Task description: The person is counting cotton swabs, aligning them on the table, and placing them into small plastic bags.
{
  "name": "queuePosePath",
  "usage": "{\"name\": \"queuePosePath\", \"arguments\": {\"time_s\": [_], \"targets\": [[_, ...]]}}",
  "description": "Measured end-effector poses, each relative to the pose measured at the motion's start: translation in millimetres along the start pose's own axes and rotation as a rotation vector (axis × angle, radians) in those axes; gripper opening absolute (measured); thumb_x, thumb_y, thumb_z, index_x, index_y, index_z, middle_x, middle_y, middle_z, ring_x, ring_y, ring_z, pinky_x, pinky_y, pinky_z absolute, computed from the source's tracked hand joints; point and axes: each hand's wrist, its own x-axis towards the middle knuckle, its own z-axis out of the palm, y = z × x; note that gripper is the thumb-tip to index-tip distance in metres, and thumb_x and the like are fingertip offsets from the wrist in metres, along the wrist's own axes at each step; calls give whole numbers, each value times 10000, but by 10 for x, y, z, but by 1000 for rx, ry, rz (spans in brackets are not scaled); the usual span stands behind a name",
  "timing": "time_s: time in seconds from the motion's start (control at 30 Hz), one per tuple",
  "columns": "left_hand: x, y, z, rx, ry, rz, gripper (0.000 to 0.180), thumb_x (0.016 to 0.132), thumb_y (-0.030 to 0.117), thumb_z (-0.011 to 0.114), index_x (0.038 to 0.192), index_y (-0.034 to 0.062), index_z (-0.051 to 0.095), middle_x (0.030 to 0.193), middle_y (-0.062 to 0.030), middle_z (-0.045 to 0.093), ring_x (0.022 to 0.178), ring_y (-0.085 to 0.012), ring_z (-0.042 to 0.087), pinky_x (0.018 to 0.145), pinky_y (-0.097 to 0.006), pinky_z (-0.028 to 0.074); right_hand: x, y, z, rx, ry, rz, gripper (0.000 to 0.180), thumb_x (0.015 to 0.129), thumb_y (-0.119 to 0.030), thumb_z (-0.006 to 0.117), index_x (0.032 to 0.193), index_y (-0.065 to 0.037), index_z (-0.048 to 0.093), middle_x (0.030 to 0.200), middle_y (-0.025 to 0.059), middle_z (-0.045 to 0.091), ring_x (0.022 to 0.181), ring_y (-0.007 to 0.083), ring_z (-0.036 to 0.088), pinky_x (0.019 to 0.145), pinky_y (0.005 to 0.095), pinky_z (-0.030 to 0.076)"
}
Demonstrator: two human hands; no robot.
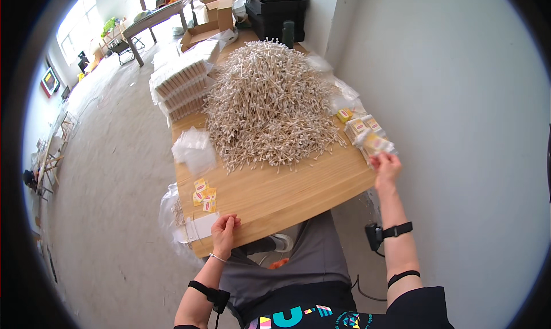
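A huge heap of cotton swabs covers the far middle of the wooden table. At the table's right edge, my right hand pinches a clear plastic packet with a yellow label, slightly blurred. Beneath and beyond it lie similar labelled packets. My left hand rests by the near left edge, fingers curled together, and nothing shows in them. Beside it is a white strip. Several loose yellow-and-white label cards lie just beyond. Farther up sits a stack of clear empty bags.
Stacked white bundles stand at the table's far left. A dark bottle and a black box are behind the heap. A plastic bag hangs off the left edge. A white wall runs along the right.
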Motion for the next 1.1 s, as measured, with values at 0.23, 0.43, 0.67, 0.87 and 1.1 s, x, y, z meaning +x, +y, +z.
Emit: {"name": "queuePosePath", "arguments": {"time_s": [0.23, 0.43, 0.67, 0.87, 1.1], "targets": [[55, -5, -23, -26, -3, -53, 194, 943, 137, 532, 1021, -25, 605, 859, -59, 646, 759, -108, 608, 731, -240, 524, 623, 141, -523, -107, 421, 87, 163, 829, -78, 647, 897, 9, 527, 729, 77, 611, 551, 103, 579, 408, 189, 407], [63, -26, 7, -53, -32, -59, 185, 937, 123, 540, 1031, -26, 599, 884, -65, 645, 781, -110, 613, 757, -242, 528, 959, 397, -443, -133, 515, 70, 201, 805, -104, 657, 922, 51, 607, 866, 139, 648, 723, 192, 638, 612, 293, 518], [-39, 69, -66, -29, -6, -64, 179, 922, 100, 556, 1041, -29, 592, 902, -70, 647, 808, -114, 617, 769, -232, 519, 945, 464, -363, -482, 411, 129, 351, 752, -212, 695, 957, 68, 642, 941, 169, 672, 856, 261, 643, 778, 370, 497], [38, -20, -2, 54, -39, -15, 203, 882, 109, 609, 1029, -32, 611, 889, -63, 662, 811, -101, 612, 724, -229, 500, 1075, 478, -513, -705, 435, 160, 459, 771, -302, 674, 1009, 88, 627, 988, 219, 651, 879, 281, 641, 777, 390, 504], [64, 19, 67, 52, -96, -16, 210, 869, 113, 629, 1036, -14, 616, 908, -46, 666, 820, -83, 609, 725, -219, 491, 275, 299, 812, -607, -207, -444, 202, 842, -91, 623, 1008, 24, 616, 892, 39, 611, 857, 130, 553, 786, 270, 456]]}}
